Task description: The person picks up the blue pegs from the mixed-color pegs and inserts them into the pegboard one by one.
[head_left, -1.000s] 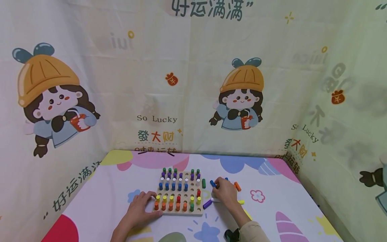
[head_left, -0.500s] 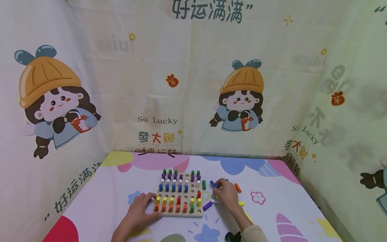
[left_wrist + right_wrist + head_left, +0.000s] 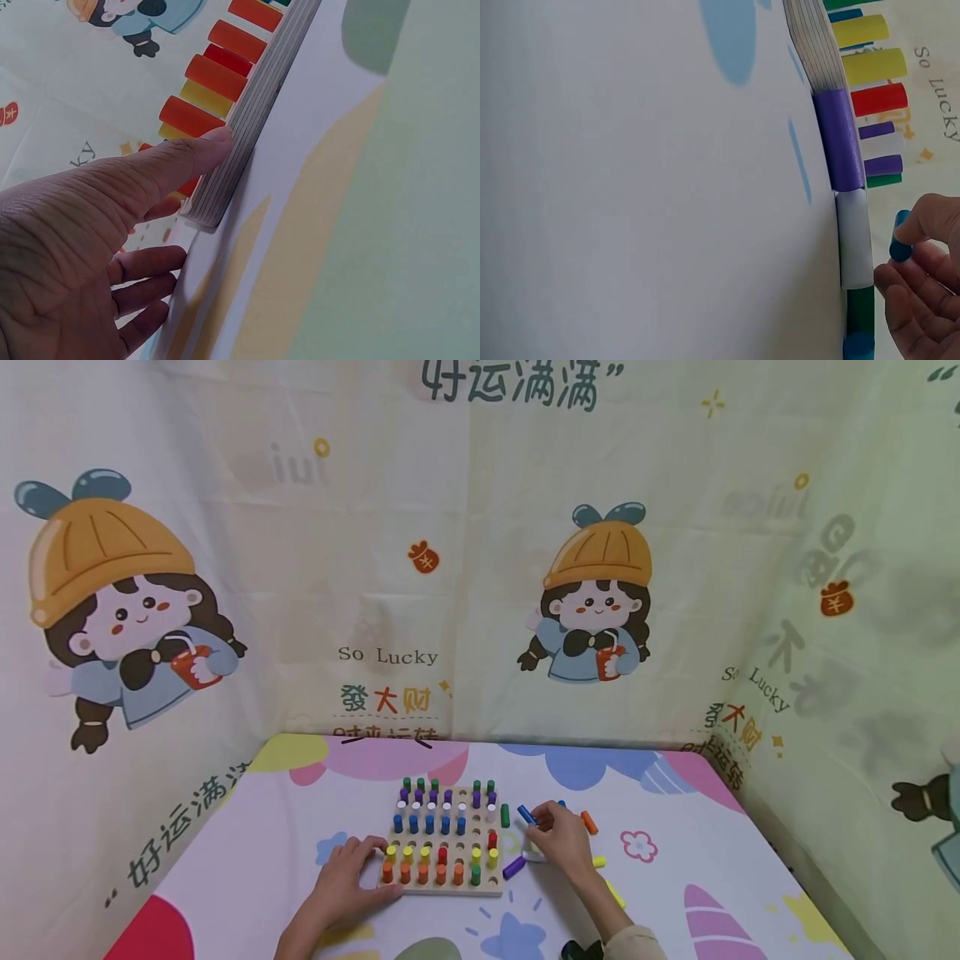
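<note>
"What does the right hand [image 3: 562,841] have?"

"A blue peg [image 3: 527,815], pinched between thumb and fingertips. One end sticks out past them, slanting toward the far left; in the right wrist view, the thumb lies on the peg and the other fingers bend loosely below."

"Where is that peg?"

"To the right of the light wooden pegboard [image 3: 450,892], just beyond a loose green peg [image 3: 505,815]. I can't tell whether it touches the patterned tabletop [image 3: 690,810]."

"And the left hand [image 3: 345,878]?"

"It grips the pegboard's near left corner. The thumb [image 3: 206,152] presses on the near edge, the index finger reaches along the left side, and the remaining three fingers are spread a little, clear of the wood."

"What stands in the board?"

"Upright pegs in rows. Nearest is a run of orange pegs [image 3: 423,874] ending in a green one; behind come yellow pegs [image 3: 408,853] with a red one among them, then blue, white, purple and green rows."

"Anything lying about the right hand?"

"A purple peg [image 3: 513,867] just beside the board, a white peg [image 3: 534,857] next to it, and an orange peg [image 3: 589,822] on the hand's far side."
</note>
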`<state>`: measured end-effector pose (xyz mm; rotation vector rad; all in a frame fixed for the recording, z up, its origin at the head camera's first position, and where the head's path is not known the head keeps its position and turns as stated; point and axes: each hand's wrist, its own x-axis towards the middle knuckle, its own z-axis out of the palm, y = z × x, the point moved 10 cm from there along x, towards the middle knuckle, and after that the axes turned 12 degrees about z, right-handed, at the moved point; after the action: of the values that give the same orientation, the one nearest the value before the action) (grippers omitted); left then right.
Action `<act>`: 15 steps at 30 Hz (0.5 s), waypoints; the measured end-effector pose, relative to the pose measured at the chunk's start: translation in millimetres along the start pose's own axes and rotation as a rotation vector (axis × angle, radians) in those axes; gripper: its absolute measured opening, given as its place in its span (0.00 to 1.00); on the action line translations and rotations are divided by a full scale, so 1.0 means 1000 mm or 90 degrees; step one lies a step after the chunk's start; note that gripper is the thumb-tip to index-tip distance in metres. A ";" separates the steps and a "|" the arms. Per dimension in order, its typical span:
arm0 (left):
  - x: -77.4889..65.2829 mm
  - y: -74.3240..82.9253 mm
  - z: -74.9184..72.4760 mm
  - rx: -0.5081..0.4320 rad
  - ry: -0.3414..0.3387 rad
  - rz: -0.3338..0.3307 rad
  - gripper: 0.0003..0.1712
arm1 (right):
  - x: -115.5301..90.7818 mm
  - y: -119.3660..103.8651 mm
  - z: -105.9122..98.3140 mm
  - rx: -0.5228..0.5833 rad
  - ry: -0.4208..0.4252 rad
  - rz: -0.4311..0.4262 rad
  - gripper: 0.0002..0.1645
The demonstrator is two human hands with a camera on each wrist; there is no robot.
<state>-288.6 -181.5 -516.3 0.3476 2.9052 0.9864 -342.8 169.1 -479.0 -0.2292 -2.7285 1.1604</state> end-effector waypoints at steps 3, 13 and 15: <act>0.000 0.001 0.000 -0.002 -0.001 -0.001 0.42 | 0.000 -0.001 0.001 0.014 0.000 -0.012 0.11; 0.001 -0.001 0.000 -0.003 0.007 0.008 0.41 | -0.004 -0.006 0.006 0.060 -0.042 -0.021 0.11; 0.001 -0.001 0.000 -0.003 0.008 0.007 0.41 | -0.005 -0.009 0.007 0.065 -0.052 -0.027 0.11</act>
<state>-289.6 -182.1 -517.0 0.3597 2.9153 1.0004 -340.2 156.8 -478.0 -0.1136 -2.7190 1.3207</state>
